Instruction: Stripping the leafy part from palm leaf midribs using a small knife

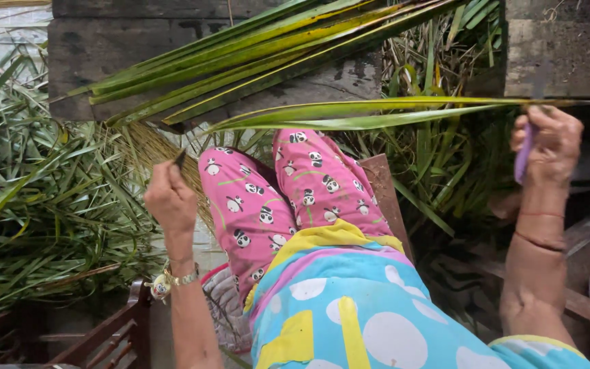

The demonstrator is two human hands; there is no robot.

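My left hand [170,195] is raised at the left, fingers pinched on the near end of a thin leaf strip whose dark tip pokes up above the knuckles. My right hand [546,145] is up at the right, closed on a purple-handled tool [523,157] and on the stem of a long green palm leaf [356,113] that stretches across above my lap. A bundle of long green-yellow palm leaves [254,55] lies slanted across the top. My legs in pink patterned trousers [278,195] stretch out below.
A heap of cut green leaves [42,198] fills the left side, with more leaves [445,164] at the right. Dark stone blocks [561,55] stand behind. A brown wooden frame [104,335] is at the lower left; wooden planks [384,198] lie under my legs.
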